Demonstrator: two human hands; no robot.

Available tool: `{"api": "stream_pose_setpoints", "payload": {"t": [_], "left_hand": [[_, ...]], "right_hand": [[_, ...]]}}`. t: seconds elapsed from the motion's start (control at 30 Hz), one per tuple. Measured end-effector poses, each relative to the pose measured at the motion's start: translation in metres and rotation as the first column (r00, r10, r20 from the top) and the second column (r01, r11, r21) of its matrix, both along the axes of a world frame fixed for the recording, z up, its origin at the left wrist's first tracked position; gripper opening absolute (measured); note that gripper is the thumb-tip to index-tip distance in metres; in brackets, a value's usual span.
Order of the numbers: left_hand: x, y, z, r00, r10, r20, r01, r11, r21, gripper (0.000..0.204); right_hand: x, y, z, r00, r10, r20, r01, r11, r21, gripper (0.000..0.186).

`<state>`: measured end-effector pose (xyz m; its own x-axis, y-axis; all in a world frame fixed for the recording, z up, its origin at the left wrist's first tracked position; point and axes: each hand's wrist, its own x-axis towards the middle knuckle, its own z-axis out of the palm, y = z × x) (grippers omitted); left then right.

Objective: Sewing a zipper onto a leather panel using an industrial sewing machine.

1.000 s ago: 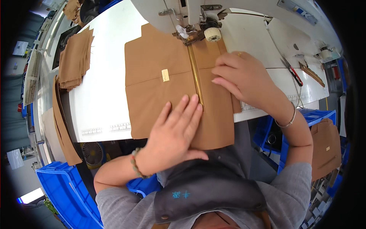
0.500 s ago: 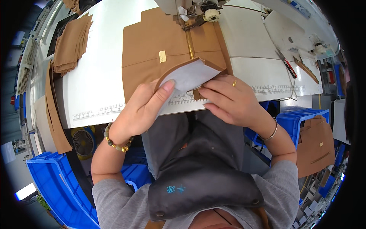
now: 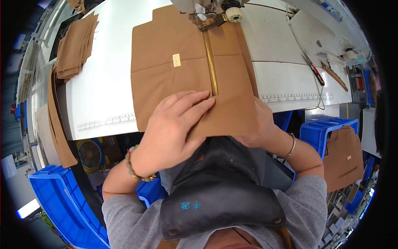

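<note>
A brown fabric panel [image 3: 166, 83] with a gold-toothed zipper [image 3: 210, 62] lies flat on the white sewing table, its far end under the sewing machine's presser foot [image 3: 203, 27]. My left hand [image 3: 174, 124] rests on the panel, fingers stretched out with their tips at the zipper's near end. The left thumb is near the panel's front edge. My right hand [image 3: 263, 122] is at the panel's near right corner; its fingers pass beneath the fabric and are hidden. A small pale label [image 3: 177, 60] sits left of the zipper.
Stacked brown pieces [image 3: 76, 50] lie at the far left, and brown strips [image 3: 60, 120] hang over the left edge. Red-handled snips [image 3: 317, 75] lie at the right. Blue bins stand left [image 3: 66, 199] and right [image 3: 315, 133]. A ruler scale [image 3: 107, 121] runs along the table's front.
The panel's near end, folded up with its white underside showing, now lies flat, uncovering the zipper's end. My left hand moved onto its top; my right hand slid beneath its right side.
</note>
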<state>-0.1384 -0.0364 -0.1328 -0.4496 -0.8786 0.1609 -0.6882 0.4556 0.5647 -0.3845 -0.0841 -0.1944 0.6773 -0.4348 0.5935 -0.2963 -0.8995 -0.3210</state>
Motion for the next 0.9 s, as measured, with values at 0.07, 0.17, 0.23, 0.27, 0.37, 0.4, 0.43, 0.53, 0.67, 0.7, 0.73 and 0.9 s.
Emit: {"api": "stream_pose_setpoints", "payload": {"t": [0.07, 0.17, 0.23, 0.27, 0.37, 0.4, 0.43, 0.53, 0.67, 0.7, 0.73, 0.9], "left_hand": [[-0.009, 0.007, -0.008, 0.998, 0.042, 0.047, -0.038, 0.996, -0.075, 0.060], [-0.016, 0.011, -0.020, 0.987, 0.104, 0.122, -0.078, 0.976, -0.204, 0.055], [-0.018, 0.013, -0.022, 0.984, 0.127, 0.123, -0.097, 0.968, -0.230, 0.051], [-0.019, 0.013, -0.022, 0.984, 0.125, 0.124, -0.094, 0.969, -0.228, 0.051], [-0.020, 0.013, -0.021, 0.984, 0.134, 0.114, -0.107, 0.971, -0.215, 0.049], [-0.020, 0.013, -0.020, 0.985, 0.136, 0.108, -0.111, 0.971, -0.210, 0.049], [-0.020, 0.013, -0.020, 0.985, 0.137, 0.101, -0.114, 0.972, -0.205, 0.049], [-0.021, 0.012, -0.021, 0.985, 0.142, 0.096, -0.121, 0.972, -0.203, 0.050], [-0.021, 0.011, -0.020, 0.984, 0.146, 0.104, -0.125, 0.975, -0.183, 0.051], [-0.021, 0.011, -0.019, 0.984, 0.144, 0.108, -0.124, 0.977, -0.173, 0.051], [-0.021, 0.011, -0.019, 0.983, 0.140, 0.116, -0.122, 0.981, -0.153, 0.050], [-0.022, 0.010, -0.017, 0.985, 0.138, 0.102, -0.123, 0.982, -0.143, 0.050]], "right_hand": [[0.000, 0.005, -0.005, 0.999, -0.036, 0.031, 0.036, 0.999, -0.011, 0.038], [0.001, 0.008, -0.012, 0.998, -0.053, 0.029, 0.055, 0.994, -0.091, 0.040], [0.001, 0.008, -0.015, 0.998, -0.051, 0.031, 0.054, 0.993, -0.101, 0.040], [0.001, 0.008, -0.016, 0.998, -0.050, 0.049, 0.056, 0.990, -0.127, 0.040], [0.000, 0.007, -0.016, 0.997, -0.063, 0.045, 0.069, 0.987, -0.145, 0.040], [0.000, 0.008, -0.016, 0.997, -0.060, 0.040, 0.065, 0.987, -0.144, 0.040], [0.000, 0.008, -0.016, 0.997, -0.063, 0.036, 0.067, 0.988, -0.139, 0.040], [-0.001, 0.009, -0.016, 0.997, -0.078, 0.016, 0.079, 0.986, -0.143, 0.042], [-0.002, 0.009, -0.019, 0.995, -0.093, 0.029, 0.097, 0.983, -0.154, 0.043], [-0.002, 0.009, -0.019, 0.995, -0.093, 0.024, 0.095, 0.984, -0.154, 0.043], [-0.002, 0.009, -0.020, 0.996, -0.091, 0.023, 0.093, 0.983, -0.155, 0.042], [-0.004, 0.009, -0.023, 0.995, -0.089, 0.035, 0.093, 0.984, -0.154, 0.040]]}}
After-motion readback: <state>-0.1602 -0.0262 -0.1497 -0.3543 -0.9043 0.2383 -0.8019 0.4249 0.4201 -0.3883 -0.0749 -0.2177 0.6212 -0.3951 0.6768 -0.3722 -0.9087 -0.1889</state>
